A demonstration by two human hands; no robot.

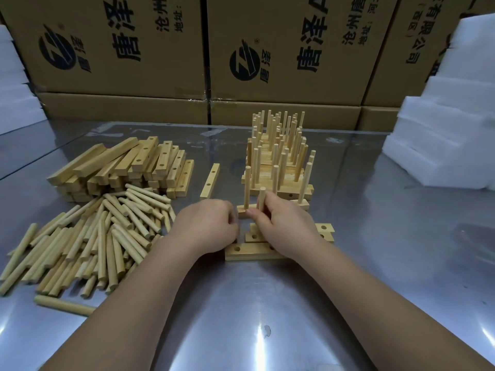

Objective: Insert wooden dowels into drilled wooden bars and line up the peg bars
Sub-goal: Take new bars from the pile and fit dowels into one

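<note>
My right hand (284,223) grips an upright wooden dowel (261,197) standing in the middle of a drilled bar (242,211) in front of me. That bar carries dowels at its left and right ends too. My left hand (209,226), fingers curled, sits at the bar's left end; what it holds is hidden. Two more drilled bars (249,251) (325,231) lie flat under my wrists. Behind stands a row of finished peg bars (278,156). A pile of loose dowels (101,236) lies at the left.
A stack of drilled bars (128,167) sits at the back left, with a single bar (210,180) beside it. One dowel (64,306) lies apart near the front left. Cardboard boxes (281,62) wall the back; white foam blocks (442,129) stand at the right.
</note>
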